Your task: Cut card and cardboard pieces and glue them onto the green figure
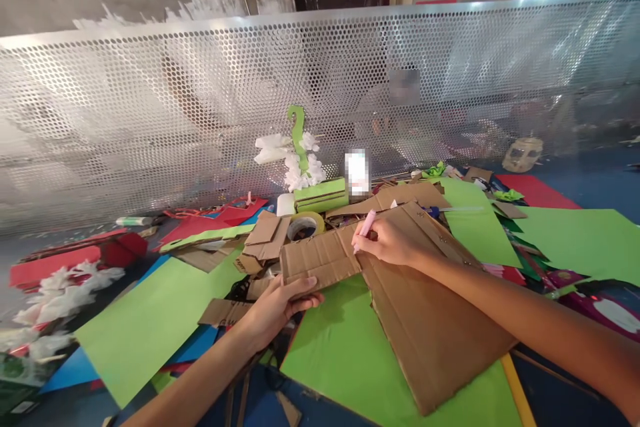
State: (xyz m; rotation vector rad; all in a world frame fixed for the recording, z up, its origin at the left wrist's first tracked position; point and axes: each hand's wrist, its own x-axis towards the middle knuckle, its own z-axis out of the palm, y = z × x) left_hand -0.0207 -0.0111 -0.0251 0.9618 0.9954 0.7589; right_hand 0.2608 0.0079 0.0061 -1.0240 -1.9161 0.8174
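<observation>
My right hand [383, 242] grips a pink marker [367, 223], its lower end close to a brown piece of cardboard [320, 255]. That piece is strip-like and creased; whether the marker touches it I cannot tell. My left hand [283, 303] pinches the strip's lower left edge between the thumb above and the fingers below. Right of the strip, beneath my right forearm, lies a larger cardboard sheet [425, 333]. Under it spreads a light green sheet [340, 360].
A roll of yellow tape [306, 225] lies behind the strip. Another green sheet [145, 327] is at the left, with red pieces [80, 257] beyond it. A perforated metal screen [250, 80] crosses the back. In front of it stands a green hook-shaped cutout [297, 133].
</observation>
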